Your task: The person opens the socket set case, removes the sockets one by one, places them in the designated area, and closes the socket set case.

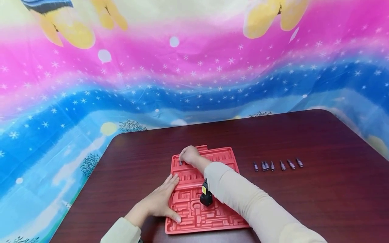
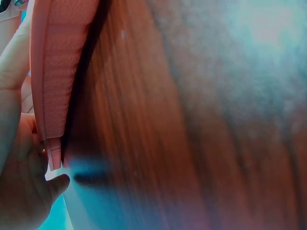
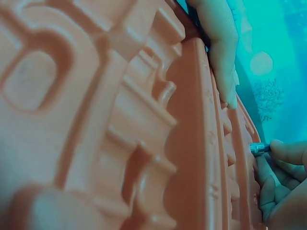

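A red moulded tool tray (image 1: 202, 186) lies on the table with many shaped recesses. My right hand (image 1: 189, 156) reaches over it to the upper left corner. Thumb and fingers there pinch a small metal bit socket (image 3: 257, 149), its knurled end against the tray in the right wrist view. Whether it sits fully in a slot I cannot tell. Along the tray's left edge rests my left hand (image 1: 159, 200), fingers extended and thumb on the lower left rim. The left wrist view shows the tray's side wall (image 2: 60, 72) beside that hand.
Several loose bit sockets (image 1: 282, 165) stand in an uneven row on the dark wooden table (image 1: 319, 202), right of the tray. A black wrist camera (image 1: 206, 195) hangs under the right sleeve, above the tray. Behind the table hangs a patterned cloth (image 1: 194, 74).
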`<state>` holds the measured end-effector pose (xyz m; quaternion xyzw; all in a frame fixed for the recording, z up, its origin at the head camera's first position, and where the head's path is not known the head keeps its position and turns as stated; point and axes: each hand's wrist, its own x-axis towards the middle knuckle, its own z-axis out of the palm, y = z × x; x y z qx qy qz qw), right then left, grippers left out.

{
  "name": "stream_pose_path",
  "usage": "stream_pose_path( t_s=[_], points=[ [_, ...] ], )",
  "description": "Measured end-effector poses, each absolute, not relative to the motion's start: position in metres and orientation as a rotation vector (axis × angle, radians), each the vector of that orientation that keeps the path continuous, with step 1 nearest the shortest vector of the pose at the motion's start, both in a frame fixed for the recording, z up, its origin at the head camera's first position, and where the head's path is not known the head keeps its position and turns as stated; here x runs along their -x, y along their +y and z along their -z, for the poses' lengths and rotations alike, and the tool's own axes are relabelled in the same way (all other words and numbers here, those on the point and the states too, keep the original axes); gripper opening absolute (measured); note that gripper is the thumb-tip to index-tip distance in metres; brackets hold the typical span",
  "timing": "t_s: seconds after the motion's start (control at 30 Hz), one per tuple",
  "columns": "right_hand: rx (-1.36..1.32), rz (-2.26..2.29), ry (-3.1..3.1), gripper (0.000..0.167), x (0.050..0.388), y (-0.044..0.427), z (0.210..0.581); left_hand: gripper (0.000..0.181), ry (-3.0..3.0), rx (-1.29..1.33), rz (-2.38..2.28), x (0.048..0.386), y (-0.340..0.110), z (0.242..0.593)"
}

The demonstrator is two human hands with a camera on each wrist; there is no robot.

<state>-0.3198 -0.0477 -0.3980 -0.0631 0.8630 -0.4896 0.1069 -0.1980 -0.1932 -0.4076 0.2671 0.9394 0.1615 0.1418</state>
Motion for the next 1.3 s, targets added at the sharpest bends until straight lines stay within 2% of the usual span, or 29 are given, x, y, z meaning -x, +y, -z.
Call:
stream_pose_path(
  t_s=[0.6,1.0,1.3],
  points=[
    [0.151,1.890,2.066,0.007,0.318,-0.028,0.390,0.121,2.725,-0.759,-0.467,0.197,-0.192,0.407],
    [0.216,1.891,2.014,0.007,0.303,-0.003,0.369,0.121,2.730,-0.740,-0.440,0.197,-0.193,0.406],
    [0.166,1.900,1.958,0.016,0.293,0.025,0.363,0.121,2.735,-0.737,-0.456,0.197,-0.192,0.407]
  ],
)
